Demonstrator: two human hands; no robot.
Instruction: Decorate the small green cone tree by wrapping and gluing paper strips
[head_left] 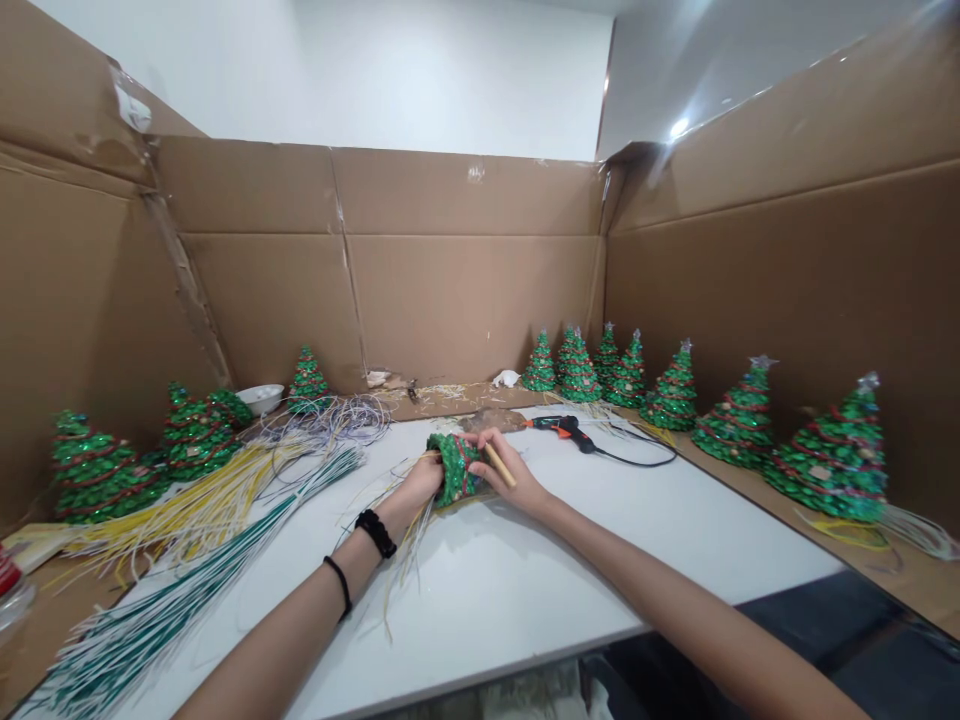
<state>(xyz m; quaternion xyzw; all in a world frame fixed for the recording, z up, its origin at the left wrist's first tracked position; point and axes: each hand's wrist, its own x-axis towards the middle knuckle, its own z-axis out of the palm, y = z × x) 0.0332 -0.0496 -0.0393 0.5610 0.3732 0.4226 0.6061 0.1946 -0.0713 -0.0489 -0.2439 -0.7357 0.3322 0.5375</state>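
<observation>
A small green tree with red trim (456, 470) lies on its side above the white board, its base toward the left. My left hand (424, 478) is at that base, its fingers partly hidden inside or behind it, with thin yellow and white strands hanging below. On the tree's other side, my right hand (514, 475) holds a tan wooden stick (499, 466), the fingers closed around it and touching the green surface. Past my hands, a black and orange glue gun (564, 428) rests on the board with its cord trailing right.
Several green trees stand along the right edge (736, 412) and at the left (196, 436). Bundles of yellow (202, 495) and green-white strands (195, 580) cover the left side. A white bowl (260, 399) sits behind them. Cardboard walls (472, 290) surround the white board (540, 580).
</observation>
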